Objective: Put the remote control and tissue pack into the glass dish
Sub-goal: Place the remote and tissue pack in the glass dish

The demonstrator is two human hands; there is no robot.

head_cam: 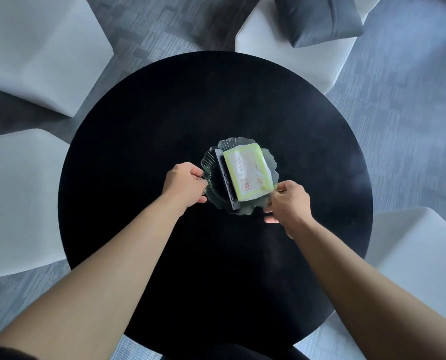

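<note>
A clear glass dish (211, 165) with a scalloped rim sits near the middle of the round black table (164, 113). Inside it lies a dark slim remote control (225, 180), lengthwise along the left side. A green-and-white tissue pack (248, 172) rests beside it and partly over it, filling the right half of the dish. My left hand (184, 185) grips the dish's left rim. My right hand (288, 203) pinches the dish's right rim, right by the tissue pack's near corner.
White cushioned seats ring the table: two on the left (35, 48), one at the back right (294, 53) carrying a grey pillow (320, 19), one on the right (419, 255). Grey carpet lies between them.
</note>
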